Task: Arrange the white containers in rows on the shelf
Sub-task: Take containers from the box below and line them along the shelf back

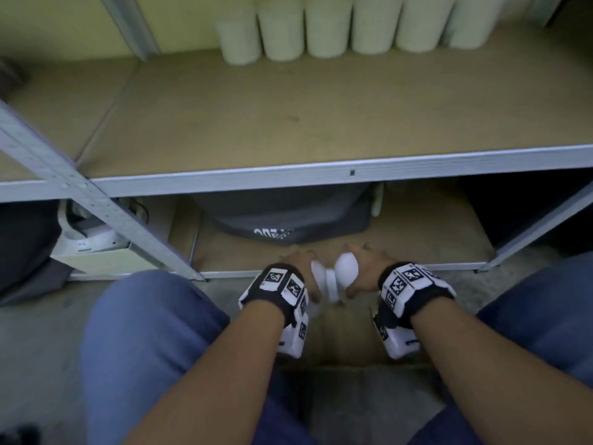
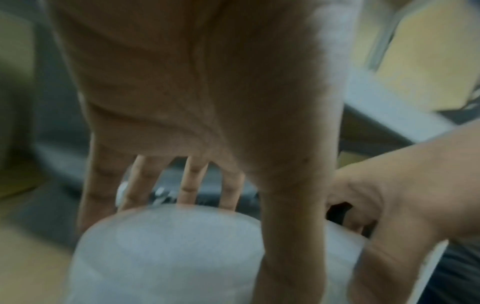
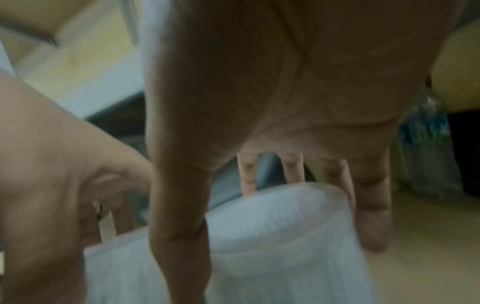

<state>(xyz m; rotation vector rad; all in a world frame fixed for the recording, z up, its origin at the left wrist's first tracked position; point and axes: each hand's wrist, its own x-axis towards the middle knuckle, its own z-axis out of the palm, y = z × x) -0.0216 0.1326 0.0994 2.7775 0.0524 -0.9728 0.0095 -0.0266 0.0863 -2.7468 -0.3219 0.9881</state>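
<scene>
A: White containers (image 1: 327, 27), 6 at least, are ranged at the shelf (image 1: 321, 123) back.

B: 2 more are grasped low: left hand (image 1: 300, 264), container (image 1: 321, 274); right hand (image 1: 369, 261), container (image 1: 346, 264). Lifting onto the shelf is called for.

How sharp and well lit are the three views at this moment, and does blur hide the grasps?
Head view: dim, row of white containers soft, shelf edge bowed. Left wrist view: smeared, left hand visibly around a white container. Right wrist view: equally blurred, right hand gripping another container.
</scene>
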